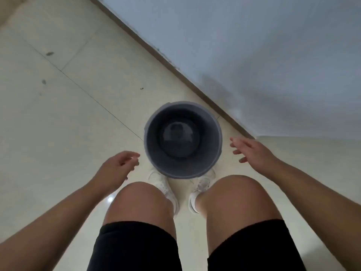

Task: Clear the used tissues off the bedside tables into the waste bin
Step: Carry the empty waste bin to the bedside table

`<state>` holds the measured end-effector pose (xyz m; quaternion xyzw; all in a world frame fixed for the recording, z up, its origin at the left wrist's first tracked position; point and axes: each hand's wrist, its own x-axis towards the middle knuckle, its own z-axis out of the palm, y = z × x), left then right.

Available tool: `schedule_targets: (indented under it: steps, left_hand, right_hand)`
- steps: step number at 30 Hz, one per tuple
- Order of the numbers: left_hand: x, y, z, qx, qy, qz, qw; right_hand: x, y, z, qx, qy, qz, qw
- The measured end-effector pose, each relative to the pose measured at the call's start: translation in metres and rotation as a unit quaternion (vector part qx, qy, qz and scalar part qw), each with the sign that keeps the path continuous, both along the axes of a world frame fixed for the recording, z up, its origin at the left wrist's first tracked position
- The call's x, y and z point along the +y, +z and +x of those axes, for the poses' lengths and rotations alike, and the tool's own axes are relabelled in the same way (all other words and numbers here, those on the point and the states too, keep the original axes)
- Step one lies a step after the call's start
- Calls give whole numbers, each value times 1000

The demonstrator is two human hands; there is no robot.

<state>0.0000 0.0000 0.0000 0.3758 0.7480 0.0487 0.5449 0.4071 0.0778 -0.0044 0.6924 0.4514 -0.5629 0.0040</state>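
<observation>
The waste bin (154,133) stands on the tiled floor (58,114) between the two hands, just right of the left hand (119,165) and just left of the right hand (252,151), touching neither. The left hand's fingers hang loosely curled and relaxed. The right hand is spread, its fingers straight and reaching past the bin's near side.

I think this is a room in a home. I see a pale tiled floor (58,114), a plain wall (254,45) with brown skirting (175,67), and a bin (154,137).
</observation>
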Motion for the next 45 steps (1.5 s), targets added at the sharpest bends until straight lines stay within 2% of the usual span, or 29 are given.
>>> schedule_targets:
  steps: [2, 5, 7, 10, 15, 19, 24, 28, 32, 36, 45]
  left_hand:
    - [15, -38, -1, -36, 32, -38, 998]
    - [39, -76, 1, -162, 90, -123, 975]
    - [46, -83, 5, -209, 98, -127, 965]
    - [49, -61, 5, -216, 118, -90, 965]
    - [38, 47, -2, -220, 141, -46, 964]
    - [22, 194, -8, -192, 165, -19, 967]
    - [-7, 386, -26, -107, 210, 45, 971]
    - [-38, 477, -37, -90, 244, 84, 962]
    - [-78, 515, -50, -100, 303, 108, 942]
    - [-133, 529, -79, -85, 380, 129, 912]
    - [-272, 523, -186, -66, 556, 151, 815]
  right_hand:
    - [9, -35, -4, 21, 10, -92, 995]
    - [27, -76, -12, 100, -14, -224, 969]
    - [34, -83, -17, 126, -47, -242, 961]
    - [38, -53, -24, 120, -34, -185, 975]
    - [40, 62, -38, 83, -5, -88, 993]
    - [40, 202, -61, 45, 38, -15, 998]
    - [33, 382, -97, 11, 83, 62, 995]
    - [31, 471, -121, -20, 142, 105, 984]
    - [40, 515, -154, -8, 215, 114, 970]
    - [37, 532, -223, 6, 313, 124, 942]
    - [-21, 533, -437, 38, 513, 128, 848]
